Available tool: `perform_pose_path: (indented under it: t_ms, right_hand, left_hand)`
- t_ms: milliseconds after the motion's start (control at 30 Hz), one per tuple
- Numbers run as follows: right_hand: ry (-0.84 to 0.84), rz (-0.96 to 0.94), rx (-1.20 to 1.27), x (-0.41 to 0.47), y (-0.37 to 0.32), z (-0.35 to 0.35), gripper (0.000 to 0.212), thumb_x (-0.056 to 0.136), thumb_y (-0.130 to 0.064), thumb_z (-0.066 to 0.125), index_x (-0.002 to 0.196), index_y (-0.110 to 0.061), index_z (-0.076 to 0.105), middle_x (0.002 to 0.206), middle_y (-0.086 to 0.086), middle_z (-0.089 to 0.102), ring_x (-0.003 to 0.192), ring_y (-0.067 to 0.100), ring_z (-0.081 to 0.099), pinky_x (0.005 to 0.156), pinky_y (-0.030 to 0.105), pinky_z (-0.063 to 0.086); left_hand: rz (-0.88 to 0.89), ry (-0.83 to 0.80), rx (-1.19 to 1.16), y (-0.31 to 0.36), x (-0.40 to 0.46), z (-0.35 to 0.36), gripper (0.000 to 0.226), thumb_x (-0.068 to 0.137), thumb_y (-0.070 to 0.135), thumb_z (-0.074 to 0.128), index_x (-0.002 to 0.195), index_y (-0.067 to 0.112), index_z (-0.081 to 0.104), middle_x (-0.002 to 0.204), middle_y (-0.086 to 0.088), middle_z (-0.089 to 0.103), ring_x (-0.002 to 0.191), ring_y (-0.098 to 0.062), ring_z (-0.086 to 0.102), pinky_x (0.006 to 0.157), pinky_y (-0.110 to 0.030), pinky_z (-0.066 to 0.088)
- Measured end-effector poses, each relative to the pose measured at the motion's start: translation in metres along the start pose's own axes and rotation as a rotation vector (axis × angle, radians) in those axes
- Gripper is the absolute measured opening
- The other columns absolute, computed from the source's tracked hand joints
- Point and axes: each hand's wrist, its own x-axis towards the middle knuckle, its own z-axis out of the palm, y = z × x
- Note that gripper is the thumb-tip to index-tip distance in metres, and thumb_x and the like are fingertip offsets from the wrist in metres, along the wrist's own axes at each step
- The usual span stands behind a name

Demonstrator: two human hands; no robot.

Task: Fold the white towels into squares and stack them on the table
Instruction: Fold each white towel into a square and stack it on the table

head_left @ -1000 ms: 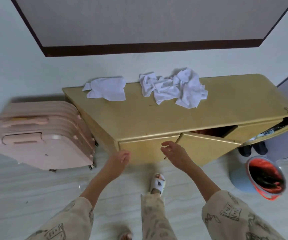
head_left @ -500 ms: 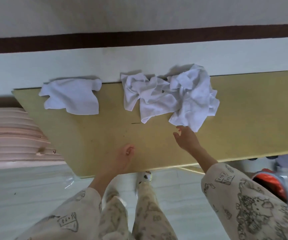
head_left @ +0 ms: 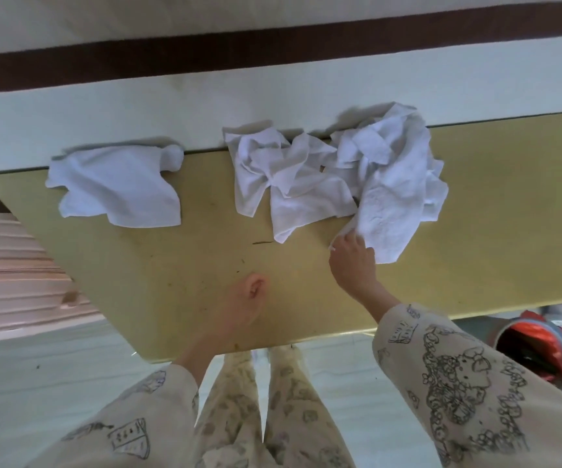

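A crumpled heap of white towels [head_left: 337,177] lies at the back middle of the yellow table [head_left: 495,238], against the wall. One more white towel [head_left: 117,187] lies apart at the back left, roughly flattened. My right hand [head_left: 352,263] reaches to the near corner of the rightmost towel [head_left: 391,217] and its fingers pinch that edge. My left hand [head_left: 242,302] hovers over the table's front middle with fingers loosely curled, holding nothing.
A pink suitcase [head_left: 13,271] stands on the floor left of the table. A bucket with a red liner [head_left: 536,346] sits on the floor at the right. The wall runs right behind the table.
The view has closed in on the table from standing back. My right hand moved forward from the table's front to the towel's corner and took hold of it. My left hand rose over the tabletop.
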Motion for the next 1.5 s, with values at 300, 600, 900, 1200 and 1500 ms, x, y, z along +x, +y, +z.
perform_pose_path:
  t_ms: [300, 600, 900, 1200, 1500]
  right_hand:
    - [0.296, 0.155, 0.792, -0.057, 0.012, -0.139, 0.017, 0.097, -0.009, 0.041, 0.104, 0.001, 0.051, 0.088, 0.009, 0.057, 0.078, 0.024, 0.051, 0.054, 0.018, 0.031]
    - [0.374, -0.074, 0.766, -0.113, -0.004, -0.251, 0.007, 0.093, -0.013, 0.047, 0.094, -0.016, 0.053, 0.077, -0.012, 0.053, 0.076, 0.013, 0.05, 0.064, 0.016, 0.039]
    - [0.259, -0.283, 0.869, -0.131, -0.055, -0.279, 0.018, 0.085, -0.006, 0.058, 0.083, -0.024, 0.054, 0.081, -0.015, 0.056, 0.076, -0.003, 0.051, 0.064, 0.002, 0.038]
    - [0.356, -0.326, 0.85, -0.107, -0.1, -0.281, 0.006, 0.088, -0.018, 0.059, 0.088, -0.012, 0.059, 0.083, -0.006, 0.061, 0.082, 0.012, 0.054, 0.07, 0.017, 0.039]
    - [0.334, -0.277, 0.867, -0.067, -0.124, -0.251, 0.004, 0.088, -0.016, 0.061, 0.085, -0.014, 0.06, 0.072, -0.011, 0.057, 0.069, 0.009, 0.052, 0.075, 0.028, 0.044]
  left_hand:
    - [0.371, 0.027, 0.055, 0.086, -0.004, -0.036, 0.022, 0.092, 0.015, 0.05, 0.112, 0.016, 0.06, 0.107, 0.003, 0.065, 0.09, -0.008, 0.061, 0.07, -0.004, 0.04]
    - [0.702, -0.029, 0.041, 0.194, -0.035, -0.044, 0.037, 0.081, 0.029, 0.068, 0.116, 0.022, 0.055, 0.108, 0.01, 0.055, 0.101, -0.01, 0.055, 0.091, -0.028, 0.045]
    - [0.672, -0.066, 0.167, 0.172, -0.06, -0.095, 0.02, 0.081, 0.022, 0.068, 0.095, 0.03, 0.056, 0.095, 0.016, 0.054, 0.096, -0.005, 0.053, 0.084, -0.013, 0.036]
    - [0.521, 0.156, 0.204, 0.111, -0.065, -0.159, 0.027, 0.081, 0.028, 0.064, 0.069, 0.023, 0.041, 0.065, 0.008, 0.044, 0.058, -0.006, 0.039, 0.062, -0.02, 0.033]
    - [0.364, 0.494, 0.171, 0.058, -0.078, -0.229, 0.002, 0.086, 0.014, 0.062, 0.087, 0.013, 0.064, 0.091, -0.001, 0.058, 0.085, -0.015, 0.058, 0.078, -0.021, 0.039]
